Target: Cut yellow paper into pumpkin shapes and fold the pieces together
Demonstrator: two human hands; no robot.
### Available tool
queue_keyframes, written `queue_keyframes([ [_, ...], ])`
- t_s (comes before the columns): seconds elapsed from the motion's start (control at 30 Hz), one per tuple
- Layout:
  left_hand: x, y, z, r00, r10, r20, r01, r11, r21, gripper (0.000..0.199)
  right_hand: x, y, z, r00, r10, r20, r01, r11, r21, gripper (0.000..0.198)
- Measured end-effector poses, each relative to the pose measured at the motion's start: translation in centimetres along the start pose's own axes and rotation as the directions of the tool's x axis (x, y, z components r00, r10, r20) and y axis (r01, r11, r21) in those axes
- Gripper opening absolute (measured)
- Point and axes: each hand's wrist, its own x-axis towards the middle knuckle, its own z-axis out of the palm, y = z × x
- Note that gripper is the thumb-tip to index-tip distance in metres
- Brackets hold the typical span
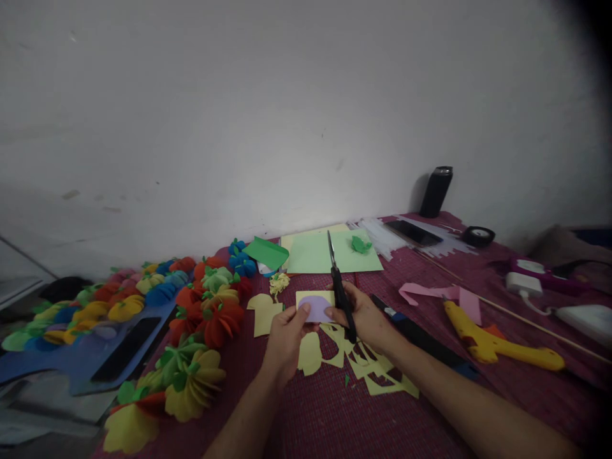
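My left hand (285,339) pinches the left side of a small yellow paper piece (329,295) with a rounded purple paper shape (315,308) lying flat on top of it. In my right hand (367,315) is a pair of scissors (341,290) with black handles, blades pointing up and away from me and apparently together. The right thumb also presses on the right edge of the purple shape. Below my hands lie yellow cut-out shapes (310,352) and yellow paper offcuts (382,375). Another yellow cut piece (266,317) is to the left.
Colourful paper pumpkins (222,319) crowd the left side. Green paper sheets (310,252) lie by the wall. At right are a yellow glue gun (497,344), a box cutter (425,341), a wooden stick (535,325), a phone (414,232), black tape (478,236) and a black can (436,192).
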Motion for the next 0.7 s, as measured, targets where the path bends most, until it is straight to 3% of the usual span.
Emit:
queue_keyframes([
  [0.2,-0.03,0.34,-0.2,1.0,-0.028,0.001,0.028,0.997,-0.073,0.033,0.15,0.37,-0.38,1.0,0.014,0.02,-0.013,1.0,-0.01,0.043],
  [0.5,0.03,0.12,-0.16,1.0,-0.007,0.018,0.006,0.999,0.043,0.024,0.28,0.64,-0.74,0.999,0.002,0.035,-0.001,1.0,-0.016,0.043],
  [0.7,0.01,0.14,-0.42,0.991,-0.109,0.074,0.105,0.993,0.053,0.025,0.16,0.52,-0.75,0.992,-0.02,0.123,0.022,1.0,-0.013,0.042],
])
